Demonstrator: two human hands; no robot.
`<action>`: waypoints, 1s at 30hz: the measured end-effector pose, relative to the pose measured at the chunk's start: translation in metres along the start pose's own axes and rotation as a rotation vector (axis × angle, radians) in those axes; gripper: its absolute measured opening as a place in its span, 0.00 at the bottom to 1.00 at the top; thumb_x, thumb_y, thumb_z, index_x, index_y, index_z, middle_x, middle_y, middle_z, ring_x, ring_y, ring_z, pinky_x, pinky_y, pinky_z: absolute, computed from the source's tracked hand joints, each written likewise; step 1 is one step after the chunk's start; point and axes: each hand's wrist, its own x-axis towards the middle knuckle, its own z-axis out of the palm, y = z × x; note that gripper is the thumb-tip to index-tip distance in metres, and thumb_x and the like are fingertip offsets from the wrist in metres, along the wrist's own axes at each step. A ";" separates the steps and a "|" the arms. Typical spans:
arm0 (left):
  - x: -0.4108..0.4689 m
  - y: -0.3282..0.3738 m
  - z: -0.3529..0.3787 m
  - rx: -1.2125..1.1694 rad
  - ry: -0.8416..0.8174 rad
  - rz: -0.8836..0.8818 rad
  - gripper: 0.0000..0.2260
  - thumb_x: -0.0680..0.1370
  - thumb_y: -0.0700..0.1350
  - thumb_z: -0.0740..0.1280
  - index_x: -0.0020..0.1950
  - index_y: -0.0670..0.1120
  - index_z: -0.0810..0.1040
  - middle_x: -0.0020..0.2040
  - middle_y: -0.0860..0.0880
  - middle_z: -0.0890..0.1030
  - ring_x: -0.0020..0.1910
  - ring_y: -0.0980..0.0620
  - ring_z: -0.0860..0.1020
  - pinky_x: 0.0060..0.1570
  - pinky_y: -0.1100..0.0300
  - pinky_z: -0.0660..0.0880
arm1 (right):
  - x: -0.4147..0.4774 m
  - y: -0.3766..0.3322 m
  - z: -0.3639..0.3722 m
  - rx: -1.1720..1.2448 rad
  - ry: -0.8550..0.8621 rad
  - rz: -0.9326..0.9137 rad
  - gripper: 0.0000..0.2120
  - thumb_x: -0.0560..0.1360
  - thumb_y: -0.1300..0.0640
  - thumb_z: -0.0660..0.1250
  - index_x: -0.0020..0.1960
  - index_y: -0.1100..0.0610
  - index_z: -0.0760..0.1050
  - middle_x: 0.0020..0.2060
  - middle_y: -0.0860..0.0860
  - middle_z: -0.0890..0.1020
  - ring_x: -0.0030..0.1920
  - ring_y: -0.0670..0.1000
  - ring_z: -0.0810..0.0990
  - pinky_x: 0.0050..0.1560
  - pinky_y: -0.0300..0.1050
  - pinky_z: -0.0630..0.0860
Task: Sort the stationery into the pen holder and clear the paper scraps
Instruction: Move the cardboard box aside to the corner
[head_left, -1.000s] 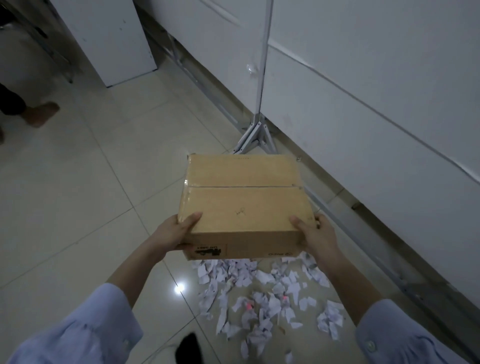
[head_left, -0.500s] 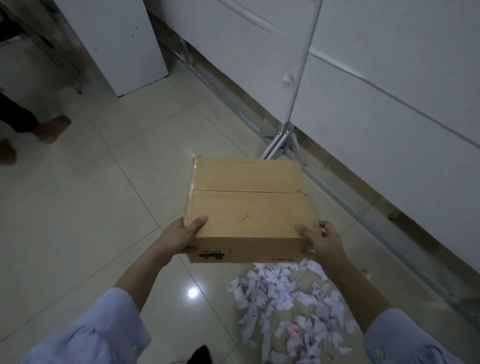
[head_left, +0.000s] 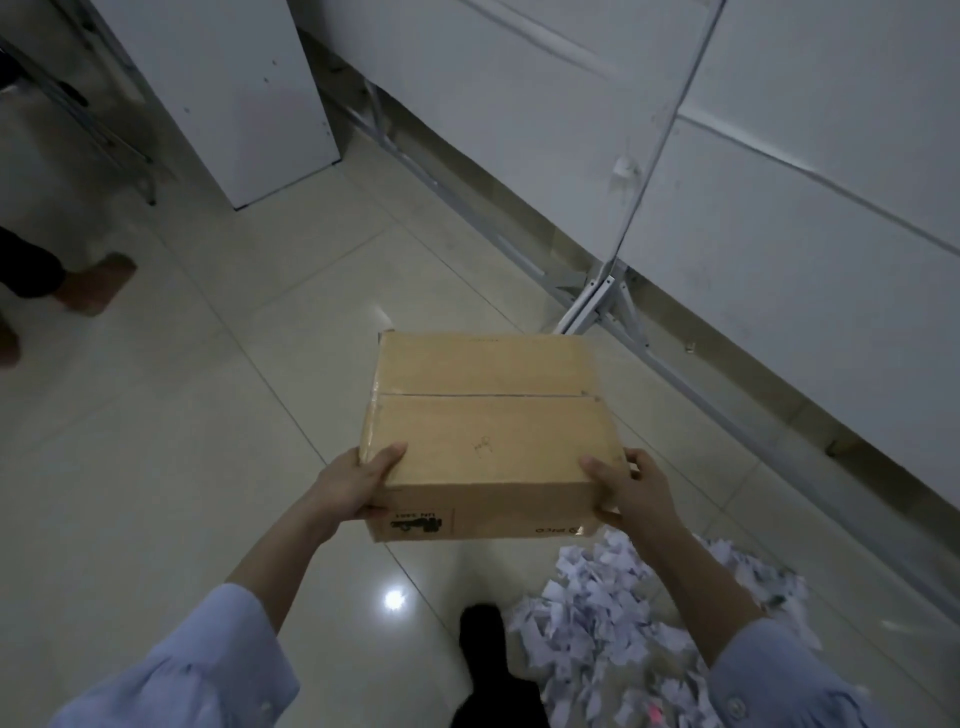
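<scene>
- I hold a brown cardboard box (head_left: 488, 436) in the air over the pale tiled floor (head_left: 156, 467), one hand at each of its near corners.
- My left hand (head_left: 353, 488) is wrapped around the box's near left corner: the thumb lies flat on the top panel and the fingers curl down the side and under, so that hand is closed firmly on the box.
- My right hand (head_left: 631, 491) clasps the box's near right corner the same way, thumb on top and fingers folded around the side edge.
- The box's top faces me, with a seam running across it from left to right and a small pen scribble near the middle; the side nearest me carries a black printed label, which reads upside down.
- The paper scraps (head_left: 623, 623) lie in a loose white heap on the floor, below the box and to its right, partly hidden behind my right forearm; a pink fleck shows low in the heap.
- My dark shoe (head_left: 485, 639) stands on the tiles just left of the heap, below the box.
- Beyond the box's far right corner, a white metal stand (head_left: 597, 306) spreads its legs against the white wall panels (head_left: 779, 234).
- Far to the left of the box, another person's foot (head_left: 93, 283) rests on the floor.
- My pale blue sleeves (head_left: 171, 680) show at the bottom edge.
</scene>
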 end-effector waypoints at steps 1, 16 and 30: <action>0.010 0.004 -0.004 0.004 0.012 -0.010 0.24 0.73 0.61 0.67 0.61 0.47 0.73 0.53 0.47 0.79 0.49 0.48 0.79 0.33 0.59 0.79 | 0.009 -0.004 0.007 0.007 -0.005 0.006 0.19 0.71 0.54 0.74 0.57 0.57 0.71 0.47 0.48 0.77 0.47 0.52 0.78 0.53 0.65 0.78; 0.175 0.074 -0.038 0.125 0.085 -0.020 0.26 0.74 0.61 0.65 0.63 0.44 0.74 0.45 0.52 0.78 0.43 0.53 0.79 0.28 0.64 0.78 | 0.182 -0.081 0.097 -0.024 -0.047 -0.006 0.18 0.70 0.53 0.75 0.54 0.53 0.72 0.51 0.51 0.78 0.50 0.55 0.80 0.49 0.59 0.80; 0.255 0.105 -0.070 0.156 0.097 -0.043 0.26 0.69 0.66 0.67 0.56 0.48 0.75 0.47 0.47 0.82 0.35 0.47 0.84 0.39 0.54 0.82 | 0.243 -0.103 0.146 0.030 -0.082 -0.022 0.14 0.70 0.54 0.75 0.50 0.48 0.71 0.51 0.48 0.77 0.49 0.50 0.80 0.42 0.48 0.80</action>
